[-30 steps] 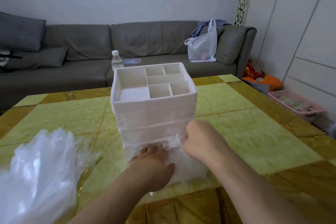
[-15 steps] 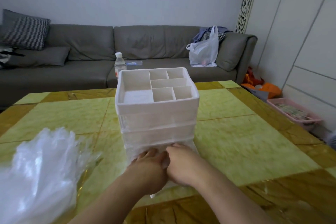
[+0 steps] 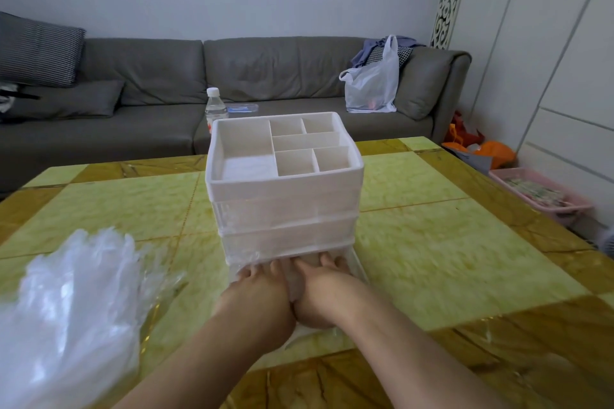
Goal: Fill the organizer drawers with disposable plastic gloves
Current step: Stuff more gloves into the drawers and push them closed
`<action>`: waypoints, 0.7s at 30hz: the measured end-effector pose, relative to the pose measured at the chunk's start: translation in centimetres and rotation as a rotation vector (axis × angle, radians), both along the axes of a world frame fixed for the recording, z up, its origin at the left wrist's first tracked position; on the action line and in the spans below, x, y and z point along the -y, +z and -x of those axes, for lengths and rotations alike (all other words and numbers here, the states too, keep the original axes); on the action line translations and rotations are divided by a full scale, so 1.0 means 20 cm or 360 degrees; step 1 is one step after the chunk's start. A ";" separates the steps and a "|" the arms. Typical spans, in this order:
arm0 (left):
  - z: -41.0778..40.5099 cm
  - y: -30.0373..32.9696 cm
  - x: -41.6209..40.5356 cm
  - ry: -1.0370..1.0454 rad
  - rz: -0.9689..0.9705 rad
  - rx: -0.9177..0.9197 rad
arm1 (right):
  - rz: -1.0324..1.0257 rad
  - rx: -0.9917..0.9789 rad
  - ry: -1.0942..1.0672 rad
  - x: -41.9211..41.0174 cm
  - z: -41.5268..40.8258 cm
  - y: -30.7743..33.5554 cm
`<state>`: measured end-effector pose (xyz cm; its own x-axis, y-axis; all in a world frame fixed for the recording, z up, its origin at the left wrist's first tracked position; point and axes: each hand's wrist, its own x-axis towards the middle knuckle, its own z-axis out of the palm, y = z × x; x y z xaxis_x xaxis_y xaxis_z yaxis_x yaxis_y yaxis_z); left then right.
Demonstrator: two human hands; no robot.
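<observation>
Nearest the viewer, the left hand (image 3: 257, 302) and right hand (image 3: 324, 295) lie side by side, palms down, fingers extended forward and fairly straight. They press on the clear gloves packed in the bottom drawer (image 3: 357, 267) of the organizer (image 3: 285, 189); nothing is pinched or gripped. A second ago the right hand was curled at the drawer's right front with the left flat on the plastic. Half a second ago they met at the centre, and now both are flattened with fingertips reaching under the cabinet edge. Judgement: the load is being compressed so the drawer can slide shut; closing is not yet done.

The drawer projects toward the person, its open end facing them and its long axis running across the fingers, left to right. Well left of the left fingers lies the remaining heap of disposable gloves (image 3: 73, 319) on the table (image 3: 448, 259). Beyond the fingertips the organizer stands upright, its top compartments unfilled.
</observation>
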<state>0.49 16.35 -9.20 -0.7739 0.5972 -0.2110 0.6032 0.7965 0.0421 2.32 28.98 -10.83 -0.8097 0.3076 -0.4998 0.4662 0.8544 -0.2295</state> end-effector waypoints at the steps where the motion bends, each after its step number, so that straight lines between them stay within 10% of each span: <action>1: 0.00 0.00 -0.01 -0.0010 0.0044 -0.0005 | 0.0018 0.0037 -0.0007 0.00 -0.01 0.01; 21: -0.15 0.16 0.15 -0.0359 -0.0427 0.0108 | 0.0113 0.0015 -0.0010 -0.03 -0.09 0.10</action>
